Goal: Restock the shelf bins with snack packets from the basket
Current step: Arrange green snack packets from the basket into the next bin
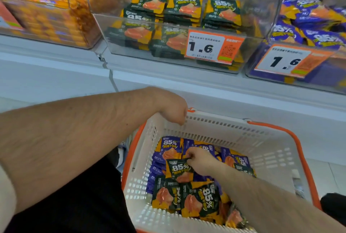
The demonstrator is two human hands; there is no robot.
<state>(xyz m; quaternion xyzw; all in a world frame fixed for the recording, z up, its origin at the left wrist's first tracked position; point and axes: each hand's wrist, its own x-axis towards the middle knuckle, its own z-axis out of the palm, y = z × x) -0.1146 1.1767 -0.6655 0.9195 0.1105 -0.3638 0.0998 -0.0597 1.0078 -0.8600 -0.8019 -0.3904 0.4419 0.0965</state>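
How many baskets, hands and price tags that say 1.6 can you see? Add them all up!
White basket: 1
Hands: 2, the left hand at the basket's rim and the right hand pinching a green packet
1.6 price tags: 2, the middle price tag and the right price tag
Total: 5

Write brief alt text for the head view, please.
The right hand pinches a dark green snack packet inside a white basket of packets, while the left hand holds its rim, below clear shelf bins.
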